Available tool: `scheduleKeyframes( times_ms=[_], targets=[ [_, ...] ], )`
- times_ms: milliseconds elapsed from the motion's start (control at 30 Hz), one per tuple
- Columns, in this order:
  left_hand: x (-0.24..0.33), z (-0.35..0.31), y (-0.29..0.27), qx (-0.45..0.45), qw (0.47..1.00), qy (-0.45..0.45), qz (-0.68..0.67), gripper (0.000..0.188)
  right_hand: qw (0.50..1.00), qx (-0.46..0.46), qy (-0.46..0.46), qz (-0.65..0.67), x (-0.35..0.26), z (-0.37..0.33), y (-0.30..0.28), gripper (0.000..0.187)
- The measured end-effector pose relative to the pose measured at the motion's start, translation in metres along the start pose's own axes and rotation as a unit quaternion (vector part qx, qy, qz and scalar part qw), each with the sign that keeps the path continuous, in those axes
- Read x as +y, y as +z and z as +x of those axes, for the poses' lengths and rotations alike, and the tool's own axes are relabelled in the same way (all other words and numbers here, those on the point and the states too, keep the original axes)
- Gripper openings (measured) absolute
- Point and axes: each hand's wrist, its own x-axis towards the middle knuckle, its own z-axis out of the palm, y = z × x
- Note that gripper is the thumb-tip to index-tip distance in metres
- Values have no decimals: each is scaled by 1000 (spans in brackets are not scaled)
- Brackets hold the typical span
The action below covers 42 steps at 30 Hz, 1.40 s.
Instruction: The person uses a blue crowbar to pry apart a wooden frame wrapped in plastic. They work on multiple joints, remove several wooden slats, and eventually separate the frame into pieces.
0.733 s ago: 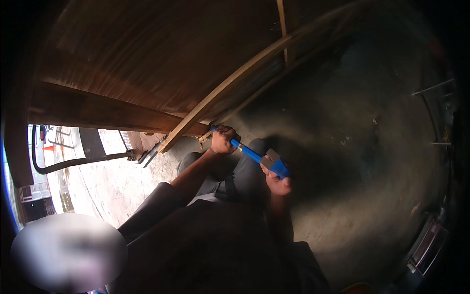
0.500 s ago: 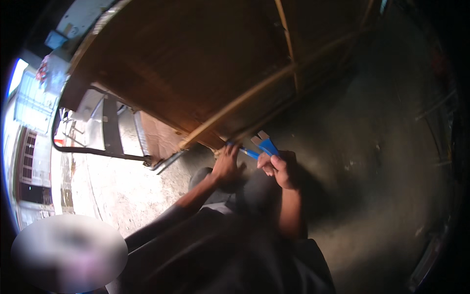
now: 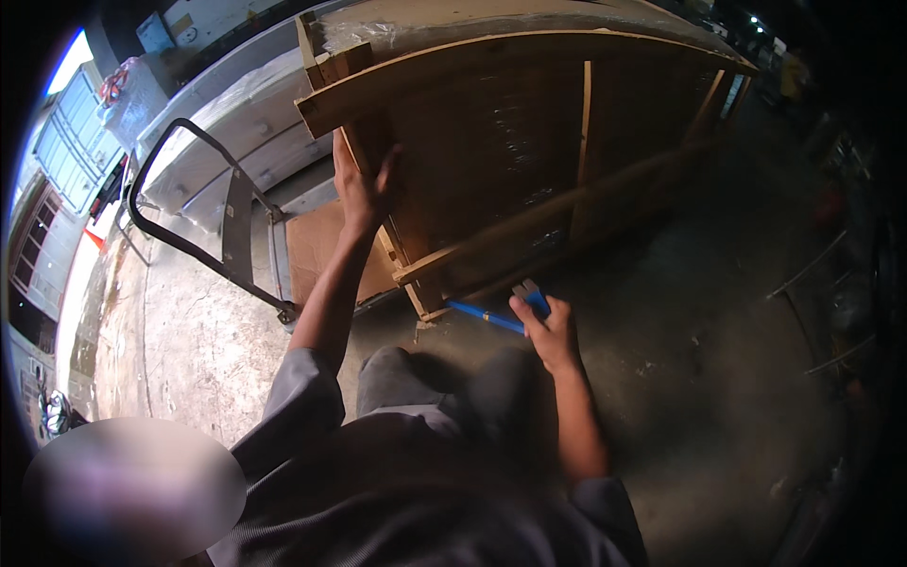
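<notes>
Concr. flr (image 3: 203, 331) carries blk-handled trolley (image 3: 236, 222) w/ brn cardbd (image 3: 319, 248) on top.

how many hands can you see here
2: the left hand at the left end of the crate, the right hand around the blue bar.

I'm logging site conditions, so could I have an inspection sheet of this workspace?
Surface: concrete floor, bright at left, dim at right.
Job's things: wooden crate; blue pry bar, thin end near the crate's lower left corner, contact unclear.
Clutter: trolley with a brown sheet, left of the crate.
Hands: left hand at the crate's left edge; right hand gripping the pry bar.
Cables: none certain; right side too dark.
Surroundings: wrapped pale furniture behind the trolley; orange cone at far left.
</notes>
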Motion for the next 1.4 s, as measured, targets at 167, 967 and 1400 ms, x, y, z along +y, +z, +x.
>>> scheduleKeyframes(
  times_ms=[167, 967, 1400],
  targets=[
    [-1, -6, -4, -28, 997, -58, -44, 65, 996, 39, -3, -81, 23, -47, -8, 39],
    [-29, -9, 9, -17, 993, -61, -95, 116, 983, -45, -77, -159, -37, -40, 136, 38],
    [-23, -7, -4, -64, 982, -114, -138, 106, 956, 7, -55, -289, 44, -186, 111, 26]
  ],
)
